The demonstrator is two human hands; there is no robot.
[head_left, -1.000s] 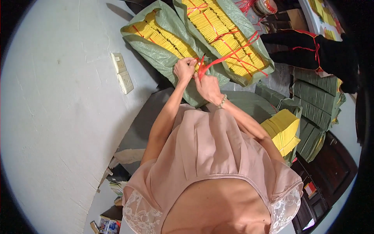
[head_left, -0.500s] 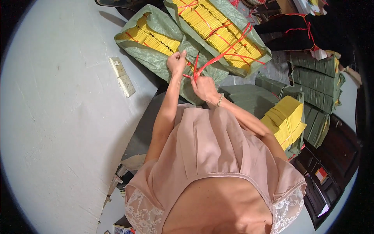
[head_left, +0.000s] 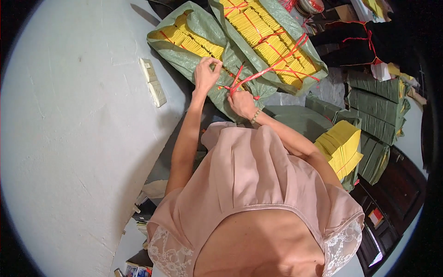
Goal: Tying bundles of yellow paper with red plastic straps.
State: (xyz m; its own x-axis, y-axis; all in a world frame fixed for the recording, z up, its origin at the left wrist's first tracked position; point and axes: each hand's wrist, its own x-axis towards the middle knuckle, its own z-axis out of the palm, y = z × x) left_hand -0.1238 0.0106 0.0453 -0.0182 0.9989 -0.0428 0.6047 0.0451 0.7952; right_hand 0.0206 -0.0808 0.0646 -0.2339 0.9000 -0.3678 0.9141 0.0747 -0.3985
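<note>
My right hand [head_left: 243, 103] is closed on red plastic twine [head_left: 258, 75], whose strands rise from the fist and stretch toward the far right. It rests at the near end of a green woven sack [head_left: 175, 57] filled with rows of folded yellow paper bundles [head_left: 190, 39]. My left hand [head_left: 207, 74] hovers over the sack's near left edge, fingers bent and thumb apart, with nothing visible between them. Beside it lies a second green sack [head_left: 317, 60], packed with yellow bundles [head_left: 265, 34] bound in red twine.
A wall with white sockets [head_left: 152, 83] stands on the left. To the right are a yellow paper stack [head_left: 340, 147] and several green-wrapped bundles [head_left: 376, 101]. Another person's dark-clothed legs [head_left: 346, 41] are at the far right. A dark wooden door [head_left: 401, 184] stands lower right.
My left hand has loosened from a closed fist, its thumb now apart from the fingers. My right hand still grips the twine. The whole view has shifted slightly.
</note>
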